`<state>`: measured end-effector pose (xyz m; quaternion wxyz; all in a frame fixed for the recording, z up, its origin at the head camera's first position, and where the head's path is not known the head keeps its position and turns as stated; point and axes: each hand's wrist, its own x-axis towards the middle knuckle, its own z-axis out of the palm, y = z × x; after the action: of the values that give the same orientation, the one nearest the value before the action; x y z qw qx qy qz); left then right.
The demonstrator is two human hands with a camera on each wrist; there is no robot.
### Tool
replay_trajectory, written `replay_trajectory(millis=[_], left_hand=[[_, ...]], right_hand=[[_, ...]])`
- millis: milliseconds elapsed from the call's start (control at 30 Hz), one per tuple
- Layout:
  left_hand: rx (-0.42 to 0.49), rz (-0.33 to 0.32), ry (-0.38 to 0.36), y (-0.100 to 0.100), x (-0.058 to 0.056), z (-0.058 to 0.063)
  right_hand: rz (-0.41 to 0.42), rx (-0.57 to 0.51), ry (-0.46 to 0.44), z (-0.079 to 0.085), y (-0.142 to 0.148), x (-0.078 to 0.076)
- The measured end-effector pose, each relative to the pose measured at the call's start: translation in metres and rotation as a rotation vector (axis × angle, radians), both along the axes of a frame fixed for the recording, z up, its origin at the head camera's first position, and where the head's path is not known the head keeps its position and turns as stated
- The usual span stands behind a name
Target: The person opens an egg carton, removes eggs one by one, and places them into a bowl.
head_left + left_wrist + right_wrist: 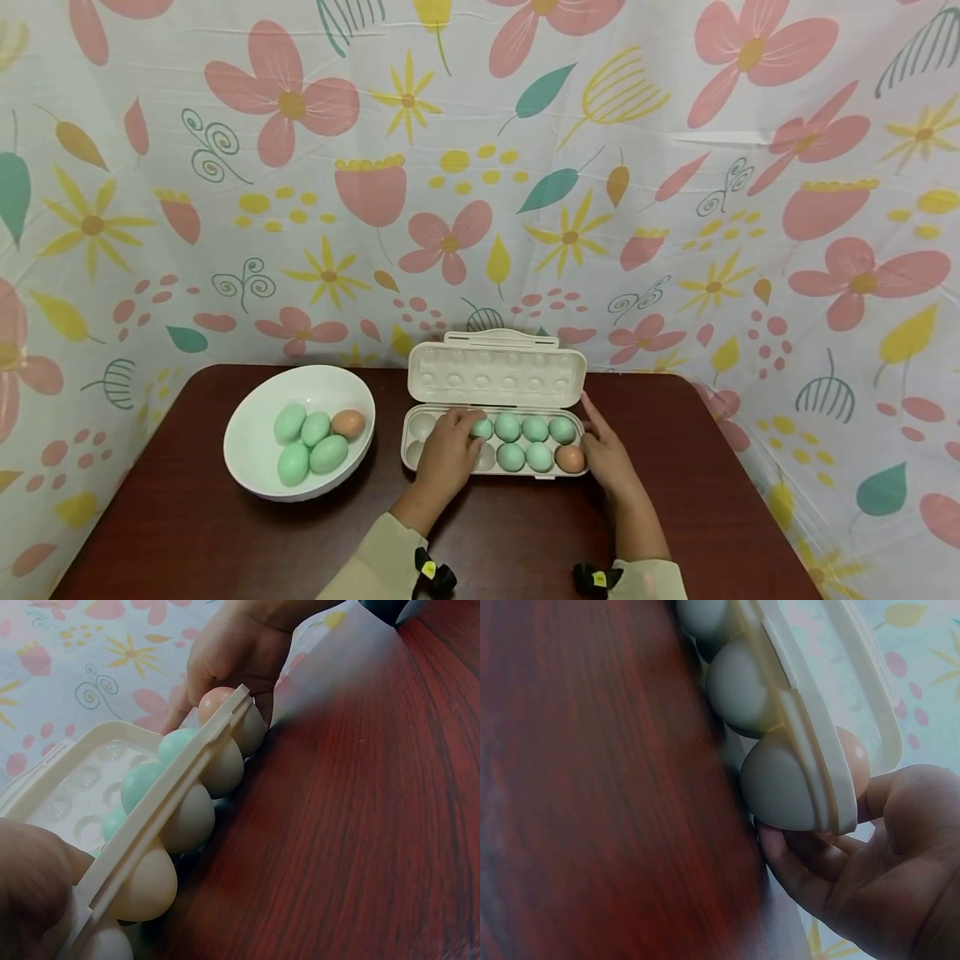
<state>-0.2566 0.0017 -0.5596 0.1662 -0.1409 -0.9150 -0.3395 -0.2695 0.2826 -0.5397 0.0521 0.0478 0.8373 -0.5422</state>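
Observation:
A cream egg carton (pixel 495 476) lies on the table with its lid (pixel 498 372) raised behind it. Its right part holds several pale green eggs (pixel 512 456) and a brown egg (pixel 570 459) in the front right corner. My left hand (pixel 447 450) reaches over the carton's left part and pinches a green egg (pixel 482 428) in the back row; its fingers partly hide that egg. At the opposite end, my right hand (pixel 613 460) grips the carton, with fingers spread around its corner, close to the brown egg. Bare cups show beside the left hand.
To the left stands a white bowl (pixel 247 450) with several green eggs (pixel 328 454) and one brown egg (pixel 348 423) in it. A flowered cloth (pixel 480 167) hangs right behind the dark red wooden table (pixel 510 533).

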Motion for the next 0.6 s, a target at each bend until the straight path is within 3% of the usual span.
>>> replay_trajectory(millis=[167,333,600], left_hand=[[0.009,-0.004,0.002,0.0,0.001,0.0],[0.021,-0.003,0.0,0.0,0.001,0.0],[0.033,0.004,0.027,0.0,-0.001,0.0]], right_hand=[[0.009,-0.016,-0.032,0.012,-0.003,0.004],[-0.006,-0.005,-0.011,0.001,0.0,0.001],[0.006,-0.013,0.009,-0.004,0.002,0.0]])
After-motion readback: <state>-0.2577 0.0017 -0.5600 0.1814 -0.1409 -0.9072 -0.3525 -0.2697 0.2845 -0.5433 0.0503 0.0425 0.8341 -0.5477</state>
